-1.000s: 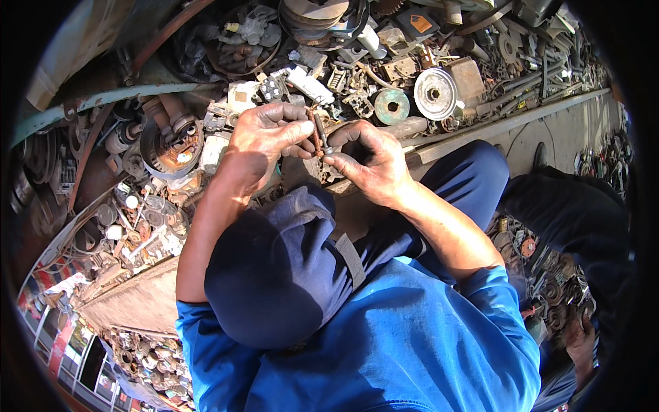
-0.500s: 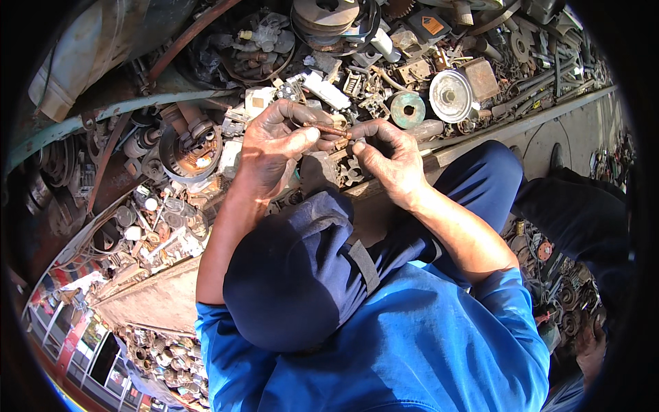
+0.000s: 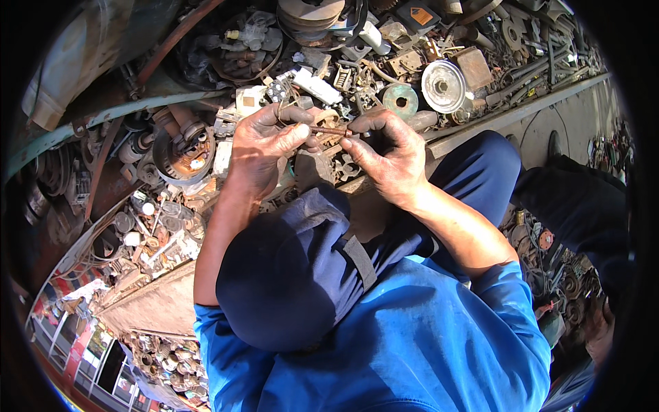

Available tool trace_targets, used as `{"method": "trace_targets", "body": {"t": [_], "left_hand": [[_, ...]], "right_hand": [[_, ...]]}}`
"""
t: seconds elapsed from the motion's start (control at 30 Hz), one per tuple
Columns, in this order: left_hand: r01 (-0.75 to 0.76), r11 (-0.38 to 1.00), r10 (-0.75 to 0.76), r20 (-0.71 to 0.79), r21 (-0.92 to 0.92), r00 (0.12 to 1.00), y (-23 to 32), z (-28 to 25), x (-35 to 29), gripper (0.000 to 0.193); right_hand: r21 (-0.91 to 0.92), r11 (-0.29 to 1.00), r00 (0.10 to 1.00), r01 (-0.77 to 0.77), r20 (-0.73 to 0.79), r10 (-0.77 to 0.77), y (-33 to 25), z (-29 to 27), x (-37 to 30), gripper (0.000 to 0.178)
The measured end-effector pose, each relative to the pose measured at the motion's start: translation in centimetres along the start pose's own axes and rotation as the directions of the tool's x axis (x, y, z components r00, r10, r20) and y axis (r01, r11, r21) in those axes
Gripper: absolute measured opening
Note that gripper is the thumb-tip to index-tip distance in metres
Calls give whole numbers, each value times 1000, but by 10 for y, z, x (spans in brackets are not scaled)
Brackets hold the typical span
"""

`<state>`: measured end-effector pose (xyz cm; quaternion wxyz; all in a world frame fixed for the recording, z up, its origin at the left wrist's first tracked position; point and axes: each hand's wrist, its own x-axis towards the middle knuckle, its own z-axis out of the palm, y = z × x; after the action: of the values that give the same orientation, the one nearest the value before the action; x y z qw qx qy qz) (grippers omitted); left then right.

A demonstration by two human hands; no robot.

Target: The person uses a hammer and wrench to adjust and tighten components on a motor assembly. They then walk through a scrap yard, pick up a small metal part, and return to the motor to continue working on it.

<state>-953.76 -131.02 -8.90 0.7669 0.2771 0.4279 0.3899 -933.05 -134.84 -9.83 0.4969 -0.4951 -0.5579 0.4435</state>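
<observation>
A thin rusty bolt point(image 3: 331, 130) lies crosswise between my two hands over the heap of metal parts. My left hand point(image 3: 268, 141) is closed, with thumb and fingers pinching the bolt's left part; its left end is hidden in the fingers. My right hand point(image 3: 395, 154) has its thumb and forefinger at the bolt's thicker right end, one on each side of it. Both hands have dark, grimy fingers. Below and behind them lie a green ring-shaped disc point(image 3: 400, 101), a white round metal disc point(image 3: 443, 87) and a white block-like part point(image 3: 317, 86).
A wide metal ring point(image 3: 182, 161) with rusty parts inside lies at the left. A pale green metal edge point(image 3: 123, 110) curves along the upper left. A long ledge point(image 3: 515, 113) borders the heap. Another person's dark trouser leg point(image 3: 570, 206) and hand point(image 3: 598, 329) are at the right.
The view has shifted slightly, so the surroundings appear further left and up. My right thumb and forefinger have moved from beyond the bolt's right end onto that end. My left hand keeps its pinch.
</observation>
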Motion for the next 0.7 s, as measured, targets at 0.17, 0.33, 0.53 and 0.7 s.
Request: {"method": "trace_targets", "body": {"t": [0.17,0.33,0.53,0.7], "left_hand": [[46,996,-41,-73,70,996,-6,-7,-1,15],[-44,957,47,-3,287,999,-2,-11,1,19],[113,245,-45,-105,963,993,-25,-62,-24,47],[258,105,-54,-253,961,966,-70,-108,-68,35]], "right_hand": [[-87,995,996,-57,58,62,-2,2,-3,17],[75,861,863,-502,112,493,5,-8,-8,17],[17,851,851,-524,-8,525,30,-9,-6,12],[-40,865,865,-500,15,501,46,-3,-10,12]]}}
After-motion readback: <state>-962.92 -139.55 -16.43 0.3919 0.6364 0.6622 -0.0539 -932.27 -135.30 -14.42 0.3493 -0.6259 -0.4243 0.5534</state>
